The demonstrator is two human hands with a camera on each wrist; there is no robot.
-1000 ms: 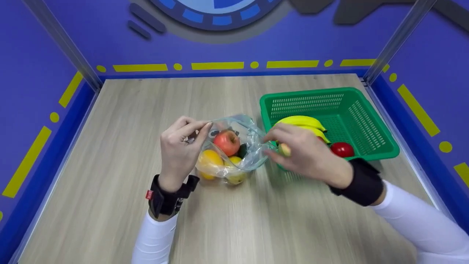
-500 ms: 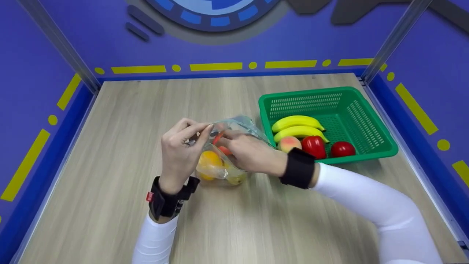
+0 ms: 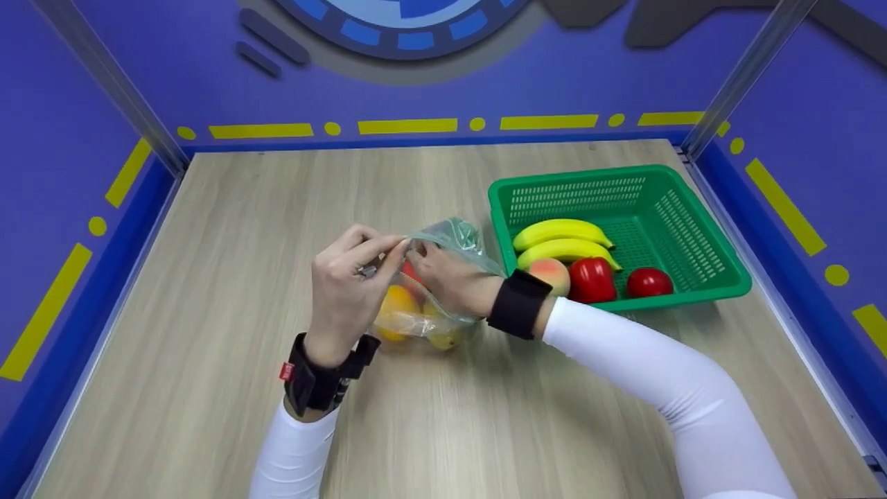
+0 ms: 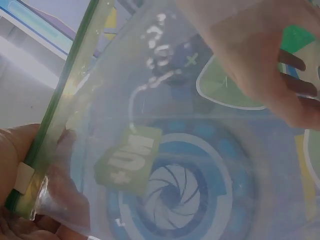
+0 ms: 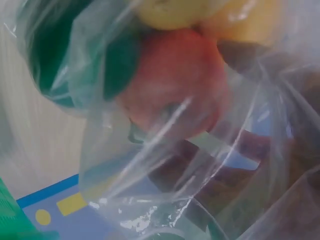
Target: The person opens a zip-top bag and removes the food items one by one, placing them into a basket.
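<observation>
Your left hand (image 3: 350, 287) pinches the rim of the bag (image 3: 454, 237), which sits on the table (image 3: 429, 423) at the centre of the head view, left of the basket (image 3: 710, 225). Your right hand (image 3: 450, 278) is in its mouth, fingers right by the apple (image 5: 175, 82); whether they grip it, I cannot tell. Expect the film to be light, limp and slippery, so hold it by the zip edge (image 4: 62, 92), which looks stiffer. The apple should be firm but smooth: take it round its widest part.
</observation>
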